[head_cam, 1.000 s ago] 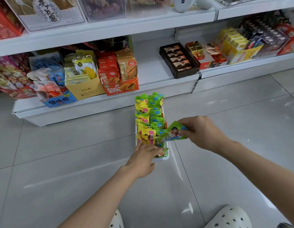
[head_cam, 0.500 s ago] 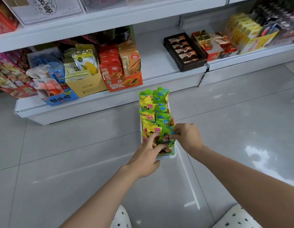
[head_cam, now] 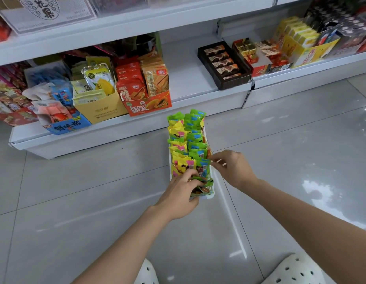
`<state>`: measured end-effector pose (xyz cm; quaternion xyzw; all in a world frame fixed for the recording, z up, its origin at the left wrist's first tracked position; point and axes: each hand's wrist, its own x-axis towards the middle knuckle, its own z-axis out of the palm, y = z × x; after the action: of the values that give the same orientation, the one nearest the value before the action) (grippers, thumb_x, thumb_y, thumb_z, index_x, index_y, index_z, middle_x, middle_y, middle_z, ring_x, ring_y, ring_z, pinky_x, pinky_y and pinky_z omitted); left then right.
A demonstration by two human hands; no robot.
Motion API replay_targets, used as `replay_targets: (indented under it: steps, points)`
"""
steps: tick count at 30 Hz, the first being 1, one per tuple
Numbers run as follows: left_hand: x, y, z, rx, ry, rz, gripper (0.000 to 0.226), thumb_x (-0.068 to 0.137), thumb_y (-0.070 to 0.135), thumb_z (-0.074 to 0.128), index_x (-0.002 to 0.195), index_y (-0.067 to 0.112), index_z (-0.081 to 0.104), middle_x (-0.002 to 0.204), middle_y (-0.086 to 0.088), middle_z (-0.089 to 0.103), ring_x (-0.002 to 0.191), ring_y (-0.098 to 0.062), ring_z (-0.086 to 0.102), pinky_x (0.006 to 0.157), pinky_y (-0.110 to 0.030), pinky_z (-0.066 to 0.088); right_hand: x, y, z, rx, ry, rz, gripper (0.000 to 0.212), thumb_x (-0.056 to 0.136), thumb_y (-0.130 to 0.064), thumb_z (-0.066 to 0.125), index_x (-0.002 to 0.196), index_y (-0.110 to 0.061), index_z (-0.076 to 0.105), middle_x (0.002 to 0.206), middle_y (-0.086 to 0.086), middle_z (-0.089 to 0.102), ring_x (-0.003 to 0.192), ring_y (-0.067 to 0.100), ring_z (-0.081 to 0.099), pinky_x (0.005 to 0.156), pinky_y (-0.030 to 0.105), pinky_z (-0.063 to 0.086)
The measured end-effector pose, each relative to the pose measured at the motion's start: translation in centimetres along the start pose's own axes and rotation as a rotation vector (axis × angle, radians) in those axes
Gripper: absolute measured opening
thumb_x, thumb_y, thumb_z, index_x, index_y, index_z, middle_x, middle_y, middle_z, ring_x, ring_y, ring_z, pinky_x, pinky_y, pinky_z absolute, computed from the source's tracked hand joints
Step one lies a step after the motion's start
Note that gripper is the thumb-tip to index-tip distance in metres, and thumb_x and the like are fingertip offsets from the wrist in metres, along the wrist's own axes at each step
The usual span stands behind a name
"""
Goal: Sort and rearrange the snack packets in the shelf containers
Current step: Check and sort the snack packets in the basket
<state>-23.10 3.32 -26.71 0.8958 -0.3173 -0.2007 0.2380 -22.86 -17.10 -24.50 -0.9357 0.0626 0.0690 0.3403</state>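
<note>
Left hand (head_cam: 181, 190) grips near-end snack packets (head_cam: 188, 144), fingertips buried among them. Right hand (head_cam: 232, 168) blurred beside the row's right edge; cannot tell its hold. White tray (head_cam: 210, 195) on tiled floor (head_cam: 280, 140), below shelf (head_cam: 188, 78); papaya box (head_cam: 149, 105) behind.

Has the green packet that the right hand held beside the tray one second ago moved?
Yes. The green packet went left, from beside the white tray into its near-end row.

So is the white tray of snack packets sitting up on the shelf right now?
No, the white tray sits on the grey tiled floor in front of the bottom shelf, with both hands at its near end.
</note>
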Motion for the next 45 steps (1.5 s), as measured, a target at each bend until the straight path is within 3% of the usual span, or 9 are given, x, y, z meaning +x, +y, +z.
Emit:
replay_targets:
  steps: [12,20,24,28,32,35,40,43,45]
  points:
    - [-0.2,-0.6,-0.1,-0.037,0.009,0.061,0.042,0.087,0.023,0.063,0.129,0.016,0.061,0.136,0.004,0.038,0.121,-0.020,0.046,0.103,-0.037,0.043,1.1,-1.4,2.5,-0.137,0.061,0.160,0.021,0.083,-0.028,0.075,0.101,-0.017,0.070,0.100,0.002,0.053,0.091,0.025,0.060,0.067,0.028,0.041]
    - [-0.3,-0.2,-0.1,-0.026,0.023,0.046,0.042,0.086,0.024,0.064,0.128,0.017,0.061,0.130,0.005,0.043,0.108,-0.022,0.055,0.094,-0.038,0.048,0.4,-1.3,2.5,-0.289,0.004,0.157,0.021,0.084,-0.038,0.073,0.096,-0.021,0.071,0.106,0.002,0.045,0.110,0.024,0.048,0.084,0.037,0.045]
    - [-0.5,0.5,-0.3,-0.011,-0.001,0.040,0.044,0.087,0.021,0.061,0.130,0.016,0.059,0.136,0.006,0.047,0.115,-0.021,0.053,0.100,-0.038,0.044,-0.2,-0.3,2.0,-0.188,-0.030,0.100,0.020,0.086,-0.034,0.072,0.096,-0.016,0.074,0.102,0.000,0.041,0.104,0.024,0.050,0.078,0.033,0.043]
    - [-0.6,0.8,-0.4,-0.003,-0.029,0.022,0.049,0.086,0.019,0.060,0.135,0.018,0.055,0.142,0.008,0.047,0.125,-0.019,0.049,0.107,-0.037,0.038,-1.0,-0.2,0.0,0.081,0.095,-0.063,0.008,0.092,-0.011,0.063,0.088,-0.004,0.062,0.109,0.008,0.061,0.092,0.029,0.061,0.079,0.040,0.051]
    - [-0.2,1.6,-0.6,0.007,-0.050,-0.054,0.048,0.088,0.022,0.061,0.136,0.021,0.054,0.141,0.006,0.051,0.127,-0.018,0.048,0.107,-0.035,0.037,-2.2,-1.3,-4.5,0.356,0.134,0.090,0.013,0.101,-0.023,0.049,0.089,-0.021,0.044,0.086,0.010,0.069,0.076,0.034,0.059,0.073,0.044,0.052]
    - [0.4,2.5,-0.8,-0.221,-0.023,-0.219,0.045,0.089,0.021,0.065,0.133,0.021,0.055,0.132,0.004,0.060,0.121,-0.018,0.055,0.100,-0.034,0.045,-3.3,-3.0,-8.1,0.696,0.214,0.149,0.013,0.101,-0.016,0.048,0.089,-0.016,0.045,0.083,0.013,0.069,0.077,0.024,0.070,0.073,0.036,0.061]
    - [-0.6,6.9,-3.1,-0.936,0.232,-0.525,0.031,0.097,0.020,0.058,0.127,0.017,0.054,0.127,0.000,0.060,0.112,-0.012,0.058,0.091,-0.027,0.047,-4.8,-5.5,-13.0,0.798,0.253,0.224,0.011,0.100,-0.016,0.052,0.096,-0.007,0.047,0.082,0.012,0.071,0.065,0.016,0.071,0.055,0.030,0.059]
    - [-2.5,10.6,-4.2,-1.549,0.199,-0.490,0.015,0.098,0.019,0.055,0.109,0.017,0.064,0.112,-0.002,0.070,0.094,-0.014,0.067,0.083,-0.026,0.051,-5.7,-6.9,-14.2,0.850,0.175,0.285,0.012,0.100,-0.017,0.053,0.094,-0.006,0.049,0.087,0.017,0.071,0.066,0.019,0.071,0.057,0.032,0.061]
    - [-3.8,12.1,-4.1,-1.629,0.188,-0.434,0.017,0.095,0.010,0.057,0.109,0.014,0.066,0.104,-0.002,0.074,0.088,-0.012,0.070,0.076,-0.024,0.055,-6.2,-7.5,-14.6,0.852,0.181,0.307,0.014,0.099,-0.017,0.054,0.096,-0.005,0.050,0.091,0.019,0.070,0.065,0.019,0.070,0.057,0.032,0.061]
